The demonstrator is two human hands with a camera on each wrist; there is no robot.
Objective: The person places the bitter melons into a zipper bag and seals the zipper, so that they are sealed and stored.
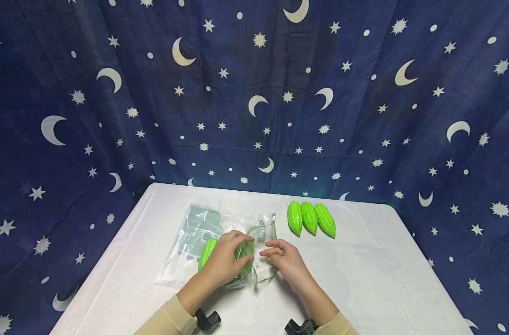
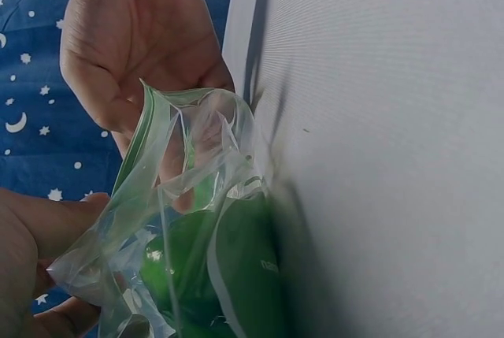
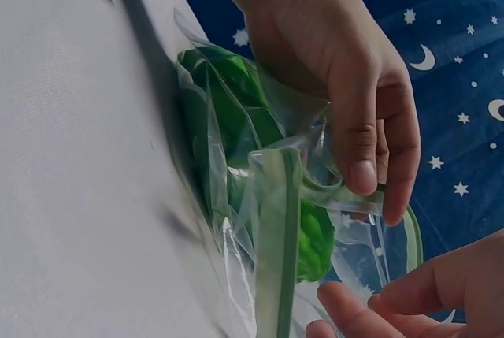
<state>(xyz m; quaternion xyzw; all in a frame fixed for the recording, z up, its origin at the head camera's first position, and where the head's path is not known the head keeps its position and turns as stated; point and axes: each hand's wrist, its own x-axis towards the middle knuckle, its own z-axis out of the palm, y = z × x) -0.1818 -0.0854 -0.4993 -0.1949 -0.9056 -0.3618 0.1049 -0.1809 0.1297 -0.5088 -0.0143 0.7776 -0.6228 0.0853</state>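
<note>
A clear zip bag (image 1: 176, 260) with a green closure strip (image 3: 277, 243) and a grey-green print lies on the table. Inside it are glossy bright green, ridged, pod-shaped pieces (image 1: 207, 251). My left hand (image 1: 229, 256) lies over the bag and pinches its upper edge near the mouth between thumb and fingers. At the mouth, facing the left hand, is my right hand (image 1: 285, 260), its fingers loosely extended and holding nothing. In the left wrist view the right hand (image 2: 150, 46) is behind the bag's open end, fingertips overlapped by the clear film.
Three more green ridged pods (image 1: 309, 217) lie side by side at the back of the white table (image 1: 363, 279), right of the bag. A dark blue curtain (image 1: 237, 93) with moons and stars hangs behind and beside the table.
</note>
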